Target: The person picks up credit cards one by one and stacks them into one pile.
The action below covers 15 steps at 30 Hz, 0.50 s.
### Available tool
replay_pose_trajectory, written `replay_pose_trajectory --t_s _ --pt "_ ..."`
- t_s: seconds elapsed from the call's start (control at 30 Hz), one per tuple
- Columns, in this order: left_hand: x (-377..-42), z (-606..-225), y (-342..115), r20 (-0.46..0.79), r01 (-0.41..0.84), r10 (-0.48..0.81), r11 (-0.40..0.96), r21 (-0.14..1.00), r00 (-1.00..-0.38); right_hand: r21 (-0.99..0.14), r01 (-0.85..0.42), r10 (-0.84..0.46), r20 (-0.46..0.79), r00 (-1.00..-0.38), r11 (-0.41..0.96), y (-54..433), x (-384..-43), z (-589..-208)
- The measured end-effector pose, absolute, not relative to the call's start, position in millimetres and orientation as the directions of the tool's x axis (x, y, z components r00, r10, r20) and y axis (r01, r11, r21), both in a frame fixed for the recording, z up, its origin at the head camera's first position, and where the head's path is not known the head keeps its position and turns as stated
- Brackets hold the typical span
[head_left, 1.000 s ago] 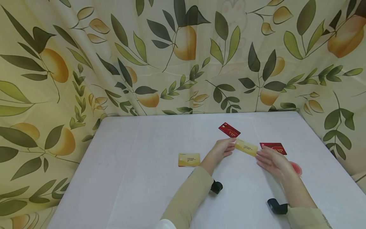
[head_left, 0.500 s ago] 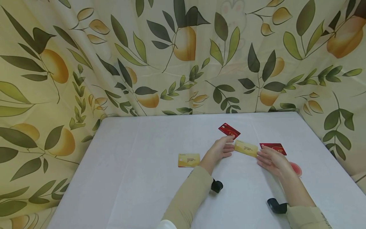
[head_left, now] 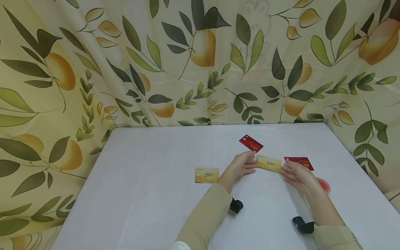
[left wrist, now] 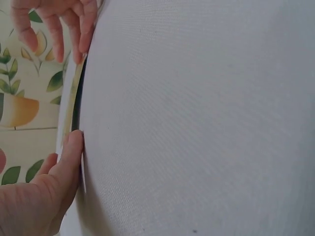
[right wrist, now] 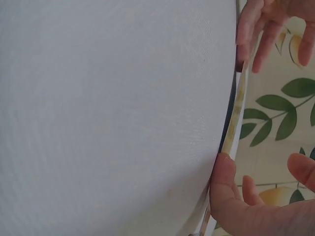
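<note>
A yellow card (head_left: 268, 164) lies at a slant between my two hands, its short ends facing them. My left hand (head_left: 240, 166) has its fingers extended beside the card's left end. At the right end, the fingertips of my right hand (head_left: 298, 176) touch the card with the fingers fairly straight. Both wrist views catch the card nearly edge-on as a thin strip (left wrist: 75, 96), with a dark band along its table side; whether it is raised cannot be told. A red VIP card (head_left: 251, 143) lies just beyond my left fingertips. Another red VIP card (head_left: 307, 163) is partly hidden behind my right hand.
A second yellow card (head_left: 207, 175) lies left of my left forearm. Some of a round pinkish-red thing (head_left: 324, 185) shows beside my right wrist. The white-covered table (head_left: 140, 187) ends at a fruit-patterned curtain (head_left: 193, 86). Black wrist cameras (head_left: 236, 206) project inward from both forearms.
My left fingers have shifted slightly at the card's left end, dipping over the near corner of the upper red card and back. The right hand and the cards look almost unchanged.
</note>
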<state>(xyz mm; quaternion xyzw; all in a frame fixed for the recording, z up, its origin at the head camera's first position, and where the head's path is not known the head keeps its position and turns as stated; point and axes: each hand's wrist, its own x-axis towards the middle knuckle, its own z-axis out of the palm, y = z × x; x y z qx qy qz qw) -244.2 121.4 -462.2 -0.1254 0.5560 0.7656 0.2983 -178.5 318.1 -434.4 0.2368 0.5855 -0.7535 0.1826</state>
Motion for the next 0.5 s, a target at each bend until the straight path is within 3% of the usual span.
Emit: replay_pose_trajectory --t_s 0.5 --pt "-240.7 -458.5 119.7 -0.575 -0.634 0.327 -0.107 0.766 -0.750 -0.743 0.600 -0.016 -0.624 -0.781 -0.298 316.7 -179.1 -431.6"
